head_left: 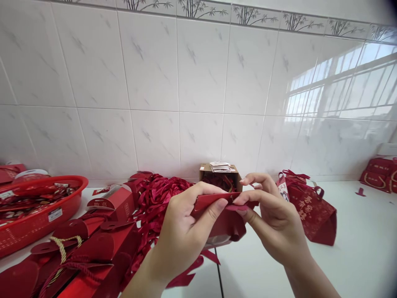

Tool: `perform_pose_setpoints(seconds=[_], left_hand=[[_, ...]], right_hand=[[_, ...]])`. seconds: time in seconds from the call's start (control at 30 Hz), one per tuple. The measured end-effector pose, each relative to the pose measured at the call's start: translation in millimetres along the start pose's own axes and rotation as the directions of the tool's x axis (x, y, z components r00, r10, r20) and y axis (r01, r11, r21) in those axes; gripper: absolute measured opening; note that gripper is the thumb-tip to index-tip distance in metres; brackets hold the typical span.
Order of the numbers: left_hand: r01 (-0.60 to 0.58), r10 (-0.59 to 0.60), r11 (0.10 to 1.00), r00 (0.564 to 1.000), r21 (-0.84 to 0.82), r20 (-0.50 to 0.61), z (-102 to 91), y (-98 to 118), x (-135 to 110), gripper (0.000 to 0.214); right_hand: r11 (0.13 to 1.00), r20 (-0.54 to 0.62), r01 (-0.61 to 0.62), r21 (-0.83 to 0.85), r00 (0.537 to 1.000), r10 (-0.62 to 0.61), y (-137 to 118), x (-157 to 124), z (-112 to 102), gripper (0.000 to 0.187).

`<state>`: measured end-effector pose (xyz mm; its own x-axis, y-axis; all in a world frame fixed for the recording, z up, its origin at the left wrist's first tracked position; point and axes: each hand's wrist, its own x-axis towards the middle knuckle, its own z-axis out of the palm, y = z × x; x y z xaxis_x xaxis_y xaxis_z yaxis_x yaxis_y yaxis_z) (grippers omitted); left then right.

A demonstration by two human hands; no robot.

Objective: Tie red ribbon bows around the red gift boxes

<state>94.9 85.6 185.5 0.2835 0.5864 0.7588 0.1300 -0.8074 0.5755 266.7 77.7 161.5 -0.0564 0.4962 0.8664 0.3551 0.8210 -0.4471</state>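
Observation:
In the middle of the view, my left hand (182, 225) grips the top edge of a small red gift box (228, 227), thumb in front and fingers behind. A clear window shows low on the box's side. My right hand (276, 219) pinches a dark red ribbon (236, 207) between thumb and forefinger at the box's top edge, its other fingers loosely bent. The ribbon seems to pass through the top of the box, but the fingers partly hide this. Below the box, loose ribbon ends (186, 278) hang or lie over the white table.
A heap of red ribbons (161, 194) lies behind my left hand. Red boxes with cords (89, 244) and a red basket of small packets (58, 211) stand left. A cardboard box (204, 170) is at the wall; a ribboned red box (319, 215) stands right.

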Motion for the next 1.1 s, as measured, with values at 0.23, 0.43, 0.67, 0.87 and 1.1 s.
perform_pose_setpoints(seconds=[0.23, 0.43, 0.67, 0.87, 1.1], left_hand=[[0.038, -0.038, 0.999, 0.999, -0.033, 0.007, 1.1, 0, -1, 0.011], [0.088, -0.088, 0.994, 0.996, -0.057, 0.003, 3.2, 2, 0, 0.008], [0.046, -0.045, 0.998, 0.999, -0.051, 0.009, 4.7, 0, 0, 0.009], [-0.011, 0.011, 0.999, 1.000, -0.049, 0.007, 7.4, -3, -2, 0.009], [-0.124, 0.108, 0.983, 0.987, -0.137, -0.117, 15.0, -9, -3, 0.017]], right_hand=[[1.000, 0.007, 0.010, 0.022, 1.000, -0.011, 1, 0, -2, 0.016], [1.000, 0.013, 0.021, 0.001, 1.000, -0.021, 2, 0, -3, 0.014], [0.999, -0.048, -0.037, -0.009, 0.998, 0.037, 0, -1, 0, 0.012], [0.995, -0.146, -0.053, 0.086, 0.987, 0.065, -2, -3, 5, 0.011], [0.885, 0.017, -0.219, 0.410, 0.973, 0.232, 5, 0, 2, 0.018]])
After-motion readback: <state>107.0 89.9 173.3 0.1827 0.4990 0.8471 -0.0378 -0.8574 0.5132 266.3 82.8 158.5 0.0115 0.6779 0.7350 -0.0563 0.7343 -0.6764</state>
